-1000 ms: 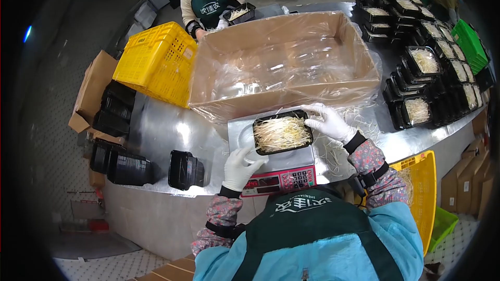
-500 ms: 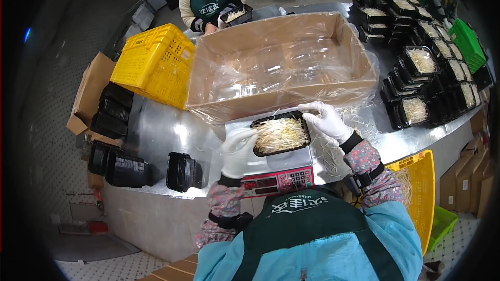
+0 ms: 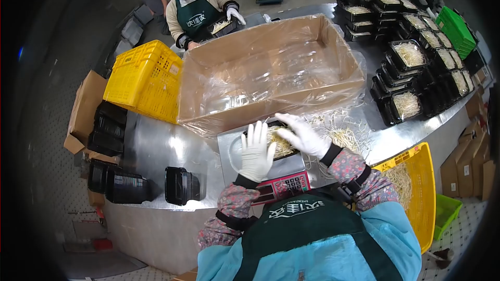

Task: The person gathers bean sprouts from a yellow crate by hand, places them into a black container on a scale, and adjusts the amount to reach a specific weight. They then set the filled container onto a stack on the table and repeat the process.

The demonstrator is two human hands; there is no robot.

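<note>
A black tray of bean sprouts (image 3: 281, 145) sits on a scale (image 3: 284, 187) with a red keypad front. My left hand (image 3: 255, 152), in a white glove, lies over the tray's left part with its fingers spread. Over the upper right part is my right hand (image 3: 304, 136), also gloved, fingers apart and pointing up-left. Both palms face down and partly cover the tray; whether they touch the sprouts I cannot tell. Loose sprouts (image 3: 344, 135) lie on the metal table to the right of the scale.
Beyond the scale stands a large plastic-lined carton (image 3: 271, 99). A yellow crate (image 3: 143, 80) and black trays (image 3: 179, 186) are on the left. Filled trays (image 3: 409, 54) are stacked at right, above a yellow basket (image 3: 424, 203). A co-worker (image 3: 198, 10) handles a tray across the table.
My left hand has moved right, from the tray's edge to over it, and its fingers have spread. My right hand has shifted over the tray. The view has shifted slightly; another person appears at back left.
</note>
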